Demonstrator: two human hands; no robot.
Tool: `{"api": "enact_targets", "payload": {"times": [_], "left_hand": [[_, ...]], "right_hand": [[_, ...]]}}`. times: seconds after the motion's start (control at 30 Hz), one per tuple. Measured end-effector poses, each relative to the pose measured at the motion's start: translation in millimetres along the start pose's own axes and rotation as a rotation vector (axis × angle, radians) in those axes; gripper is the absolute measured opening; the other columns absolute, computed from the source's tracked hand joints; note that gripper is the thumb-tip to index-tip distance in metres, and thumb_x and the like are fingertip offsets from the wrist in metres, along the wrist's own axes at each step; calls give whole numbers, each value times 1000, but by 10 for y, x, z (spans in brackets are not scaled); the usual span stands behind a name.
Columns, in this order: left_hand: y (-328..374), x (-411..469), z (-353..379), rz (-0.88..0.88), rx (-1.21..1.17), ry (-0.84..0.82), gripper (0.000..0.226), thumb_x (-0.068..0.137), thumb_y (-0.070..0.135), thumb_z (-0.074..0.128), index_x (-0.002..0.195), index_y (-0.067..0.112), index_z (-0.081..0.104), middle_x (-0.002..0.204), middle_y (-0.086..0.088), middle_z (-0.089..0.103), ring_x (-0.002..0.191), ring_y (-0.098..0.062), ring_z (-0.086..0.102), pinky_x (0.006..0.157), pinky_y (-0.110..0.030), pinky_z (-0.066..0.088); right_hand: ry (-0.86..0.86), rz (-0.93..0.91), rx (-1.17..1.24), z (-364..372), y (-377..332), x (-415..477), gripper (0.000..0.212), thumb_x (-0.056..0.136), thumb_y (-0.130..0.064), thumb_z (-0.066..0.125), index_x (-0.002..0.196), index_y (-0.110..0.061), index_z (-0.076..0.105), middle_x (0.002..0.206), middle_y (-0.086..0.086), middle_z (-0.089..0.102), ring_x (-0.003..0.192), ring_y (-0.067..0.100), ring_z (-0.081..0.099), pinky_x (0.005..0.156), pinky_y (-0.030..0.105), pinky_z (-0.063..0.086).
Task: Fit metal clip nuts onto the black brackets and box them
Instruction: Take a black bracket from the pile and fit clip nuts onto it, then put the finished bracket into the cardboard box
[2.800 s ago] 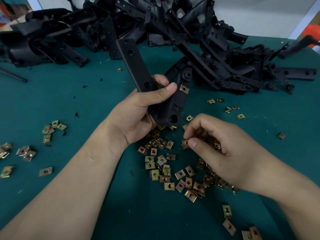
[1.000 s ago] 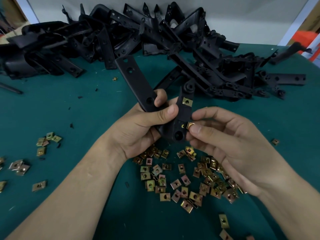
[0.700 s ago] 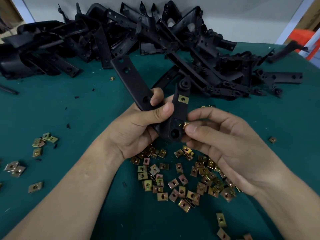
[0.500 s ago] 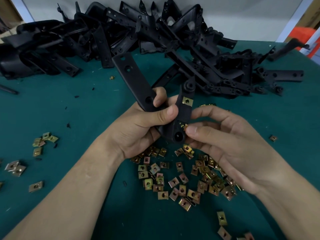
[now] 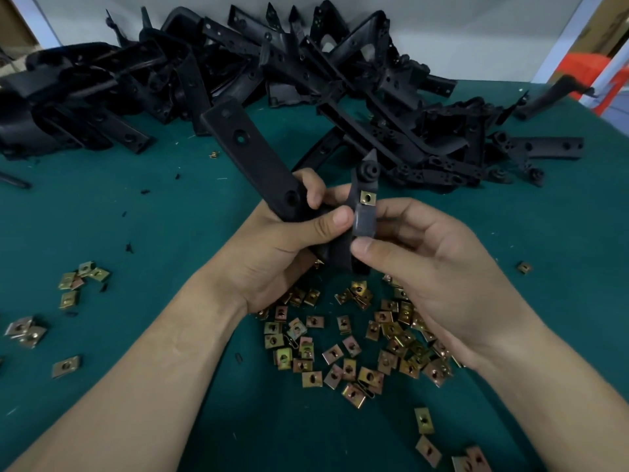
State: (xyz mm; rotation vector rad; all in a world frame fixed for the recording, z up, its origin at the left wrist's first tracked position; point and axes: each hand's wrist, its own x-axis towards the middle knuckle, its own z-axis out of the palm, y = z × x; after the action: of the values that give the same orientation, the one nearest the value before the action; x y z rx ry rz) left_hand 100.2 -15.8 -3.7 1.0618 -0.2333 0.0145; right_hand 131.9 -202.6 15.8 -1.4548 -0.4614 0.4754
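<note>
A table (image 5: pixel 102 206) covered in dark green cloth fills the view and meets a pale grey wall (image 5: pixel 476 35) at its far edge. A pile of brackets (image 5: pixel 306 80), black and tangled, runs along the far side of the table from left to right. An orange object (image 5: pixel 585 66), blurred, stands beyond the far right corner. Loose clip nuts (image 5: pixel 340 349), brass-coloured and square, lie scattered on the cloth near the centre, directly below the two hands. A smaller group of nuts (image 5: pixel 78 277) lies well apart at the left, and a few more lie at the near right edge.

The left hand (image 5: pixel 272 247) grips one bracket (image 5: pixel 252 158) at its bend, above the table. Its thumb lies across the front and a curled finger hooks over the long arm, which slants up toward the far left. The right hand (image 5: pixel 442 267) pinches the bracket's short arm. Its thumb tip presses on the front just below the left thumb, and its fingers curl behind. Whether a nut sits under that thumb cannot be told. A fitted clip nut (image 5: pixel 368 198) sits higher on the short arm, just above both thumbs.

Both forearms enter from the near edge, the left from the near left and the right from the near right. They converge at the centre, and the two hands touch around the bracket.
</note>
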Motion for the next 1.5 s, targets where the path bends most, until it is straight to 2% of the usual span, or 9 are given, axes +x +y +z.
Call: {"api": "enact_targets", "payload": {"times": [0.27, 0.4, 0.53, 0.67, 0.93, 1.2, 1.3, 1.4, 1.5], "left_hand": [[-39, -49, 224, 74, 42, 127, 12, 94, 4, 59, 100, 12, 53, 106, -2, 74, 106, -20, 70, 84, -27, 56], [50, -110, 472, 131, 165, 354, 43, 89, 20, 71, 129, 34, 64, 133, 3, 67, 120, -18, 65, 92, -34, 57], [12, -170, 905, 266, 233, 482, 61, 88, 17, 73, 136, 46, 50, 121, 1, 68, 112, -21, 69, 89, -39, 60], [-229, -170, 1512, 281, 316, 365, 62, 91, 9, 73, 138, 39, 46, 113, 10, 69, 105, -13, 70, 83, -34, 61], [-960, -277, 2803, 21, 270, 18, 41, 97, 15, 68, 132, 34, 62, 111, 12, 70, 99, -6, 71, 77, -27, 61], [-1662, -488, 3410, -155, 570, -367, 46, 97, 22, 63, 139, 37, 57, 93, 42, 67, 86, -2, 74, 78, -26, 61], [-1872, -501, 3460, -184, 788, -499, 58, 96, 32, 64, 150, 38, 44, 112, 33, 68, 105, 10, 64, 95, -22, 55], [-1959, -534, 3449, -201, 998, -650, 75, 90, 53, 56, 157, 42, 25, 160, 27, 28, 145, 0, 35, 119, -37, 35], [-1951, -582, 3431, -140, 1049, -726, 66, 98, 43, 58, 156, 46, 25, 158, 37, 11, 148, 9, 16, 123, -32, 23]], "right_hand": [[237, -233, -229, 75, -148, -114, 29, 84, -9, 79, 106, -27, 76, 92, -8, 76, 82, 8, 73, 69, 20, 57], [330, -295, -369, -117, -374, -322, 34, 83, -13, 77, 103, -40, 74, 94, -20, 75, 83, 4, 73, 68, 18, 57], [475, -263, -442, -469, -546, -753, 36, 81, -13, 80, 105, -40, 75, 93, -18, 74, 76, 3, 70, 71, 16, 56], [690, -265, -484, -745, -629, -1403, 43, 77, -6, 80, 94, -45, 75, 86, -20, 73, 78, 6, 68, 70, 12, 52], [1149, -130, -511, -1158, -525, -3177, 36, 75, -9, 81, 101, -33, 77, 86, -2, 68, 79, 13, 69, 73, 11, 51], [1319, 230, -625, -1146, -316, -4299, 46, 78, -17, 84, 115, -39, 66, 87, -15, 64, 88, -5, 62, 66, 0, 45], [1317, 375, -709, -1178, -201, -4457, 44, 80, -23, 83, 118, -37, 65, 90, -11, 64, 90, -9, 59, 65, 0, 44], [1242, 584, -716, -1226, -84, -4576, 42, 89, -29, 75, 129, -33, 61, 96, -14, 64, 84, -4, 63, 64, 4, 48], [1192, 707, -669, -1259, 8, -4670, 35, 99, -22, 59, 133, -30, 59, 98, -15, 64, 84, 2, 66, 67, 17, 56]]}}
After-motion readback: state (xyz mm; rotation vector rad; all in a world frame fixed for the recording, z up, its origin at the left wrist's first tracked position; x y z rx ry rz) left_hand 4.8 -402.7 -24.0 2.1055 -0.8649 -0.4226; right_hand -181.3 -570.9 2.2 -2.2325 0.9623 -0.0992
